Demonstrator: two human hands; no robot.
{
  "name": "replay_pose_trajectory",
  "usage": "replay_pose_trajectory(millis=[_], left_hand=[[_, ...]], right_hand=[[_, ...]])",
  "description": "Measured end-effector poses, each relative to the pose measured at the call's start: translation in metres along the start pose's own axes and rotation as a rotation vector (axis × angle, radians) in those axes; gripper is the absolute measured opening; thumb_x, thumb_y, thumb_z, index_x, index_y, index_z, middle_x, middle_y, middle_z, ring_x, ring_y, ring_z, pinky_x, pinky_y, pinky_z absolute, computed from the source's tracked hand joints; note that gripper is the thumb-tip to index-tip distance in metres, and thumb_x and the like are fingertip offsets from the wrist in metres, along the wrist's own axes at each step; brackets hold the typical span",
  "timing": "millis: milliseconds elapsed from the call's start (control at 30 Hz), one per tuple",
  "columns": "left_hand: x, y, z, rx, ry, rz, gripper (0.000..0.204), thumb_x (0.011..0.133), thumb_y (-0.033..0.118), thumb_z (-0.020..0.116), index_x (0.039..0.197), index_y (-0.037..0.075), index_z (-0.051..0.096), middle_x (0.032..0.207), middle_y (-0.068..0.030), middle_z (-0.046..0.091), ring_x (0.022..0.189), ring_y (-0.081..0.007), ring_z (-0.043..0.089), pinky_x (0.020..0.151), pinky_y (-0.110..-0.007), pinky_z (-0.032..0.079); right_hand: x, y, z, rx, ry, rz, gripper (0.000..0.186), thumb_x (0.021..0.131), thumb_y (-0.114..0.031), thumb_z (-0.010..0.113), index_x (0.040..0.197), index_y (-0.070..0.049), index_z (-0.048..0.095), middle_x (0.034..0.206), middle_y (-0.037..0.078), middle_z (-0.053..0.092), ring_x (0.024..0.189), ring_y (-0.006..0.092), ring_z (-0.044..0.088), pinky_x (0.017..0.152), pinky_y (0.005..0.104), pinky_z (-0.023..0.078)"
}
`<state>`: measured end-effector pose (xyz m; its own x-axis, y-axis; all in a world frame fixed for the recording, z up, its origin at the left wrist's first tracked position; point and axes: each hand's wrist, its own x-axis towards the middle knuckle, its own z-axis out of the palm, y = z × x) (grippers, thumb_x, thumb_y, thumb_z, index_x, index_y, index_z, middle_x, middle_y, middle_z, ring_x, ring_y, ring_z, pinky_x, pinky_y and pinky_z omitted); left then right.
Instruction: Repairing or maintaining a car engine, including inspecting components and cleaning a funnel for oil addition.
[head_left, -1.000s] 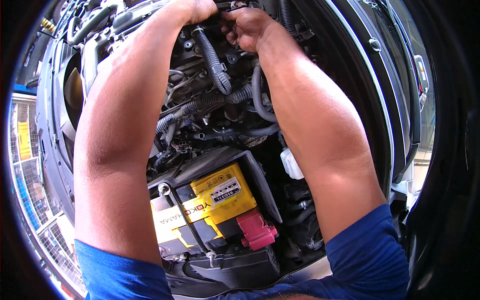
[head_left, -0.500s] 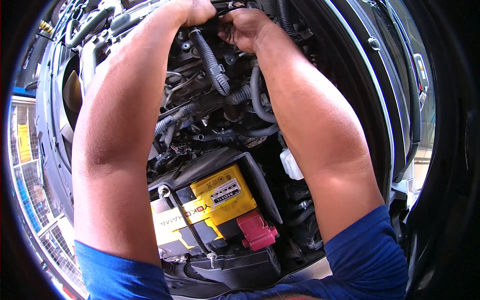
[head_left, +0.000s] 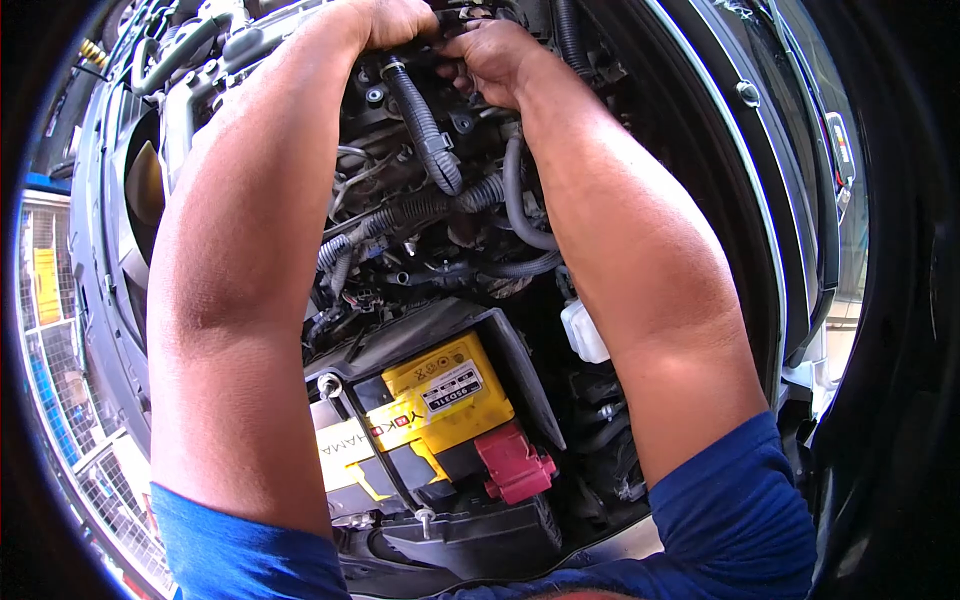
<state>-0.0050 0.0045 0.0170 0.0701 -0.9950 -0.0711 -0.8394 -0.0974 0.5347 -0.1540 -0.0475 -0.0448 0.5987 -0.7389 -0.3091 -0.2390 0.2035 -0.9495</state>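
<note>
Both my arms reach over an open engine bay to its far part. At the top edge of the picture, my left hand (head_left: 402,22) is closed, its fingertips hidden behind the hand among dark engine parts. Close to its right, my right hand (head_left: 495,58) has curled fingers, thumb and forefinger pinched toward the same dark spot. What either hand grips cannot be made out. Just below the hands, a black corrugated hose (head_left: 425,130) runs down toward me. Another ribbed hose (head_left: 570,40) passes to the right of my right hand.
Nearest me sits a yellow-topped car battery (head_left: 455,400) with a metal hold-down bar (head_left: 375,450) and a red terminal cover (head_left: 515,465). A white plastic reservoir (head_left: 583,332) is beside my right forearm. The car's body edge (head_left: 740,200) curves along the right; wire-mesh shelving (head_left: 75,400) stands far left.
Both hands have shifted very slightly to the right. The fingers of my right hand have moved a little; the arms otherwise keep their place.
</note>
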Motion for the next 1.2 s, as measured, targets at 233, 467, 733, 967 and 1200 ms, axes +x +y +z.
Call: replay_pose_trajectory(millis=[233,467,733,967,1200], left_hand=[[-0.009,0.009,-0.002,0.058,0.06,-0.014,0.054,0.068,0.032,0.067,0.115,0.005,0.065,0.107,-0.0196,0.069,0.099,-0.0313,0.064,0.087,-0.04,0.05],[-0.009,0.008,-0.007,0.101,-0.001,-0.063,0.053,0.07,0.032,0.066,0.115,0.005,0.064,0.111,-0.0205,0.067,0.104,-0.0338,0.063,0.09,-0.042,0.049],[-0.004,0.001,-0.002,0.144,0.046,-0.054,0.051,0.069,0.03,0.065,0.112,0.004,0.066,0.108,-0.021,0.068,0.101,-0.0335,0.064,0.087,-0.041,0.05],[-0.004,0.004,-0.002,0.133,0.023,-0.064,0.05,0.068,0.029,0.065,0.111,0.003,0.067,0.107,-0.0214,0.068,0.1,-0.0335,0.064,0.086,-0.041,0.051],[-0.006,0.005,-0.002,0.164,0.047,-0.119,0.05,0.068,0.028,0.064,0.111,0.003,0.067,0.107,-0.0214,0.068,0.1,-0.034,0.065,0.086,-0.041,0.051]], right_hand=[[-0.013,-0.017,0.01,-0.069,-0.008,0.061,0.008,0.081,-0.006,0.06,0.089,-0.009,0.062,0.077,0.001,0.061,0.061,0.0128,0.054,0.05,0.0265,0.04],[-0.008,-0.012,0.013,-0.097,0.098,0.086,0.015,0.085,-0.006,0.053,0.098,-0.01,0.06,0.083,0.002,0.061,0.067,0.0149,0.056,0.053,0.0289,0.041],[-0.006,-0.001,-0.005,0.14,-0.147,0.011,0.011,0.092,-0.012,0.058,0.102,-0.01,0.061,0.086,0.001,0.062,0.072,0.0147,0.057,0.06,0.0282,0.043],[-0.007,-0.003,0.001,0.006,-0.018,0.055,0.013,0.086,-0.005,0.062,0.098,-0.007,0.062,0.085,0.003,0.061,0.071,0.0141,0.057,0.054,0.0283,0.042],[-0.01,-0.007,0.008,-0.075,0.056,0.078,0.016,0.081,-0.001,0.062,0.095,-0.007,0.06,0.08,0.005,0.059,0.064,0.0163,0.056,0.052,0.0303,0.042]])
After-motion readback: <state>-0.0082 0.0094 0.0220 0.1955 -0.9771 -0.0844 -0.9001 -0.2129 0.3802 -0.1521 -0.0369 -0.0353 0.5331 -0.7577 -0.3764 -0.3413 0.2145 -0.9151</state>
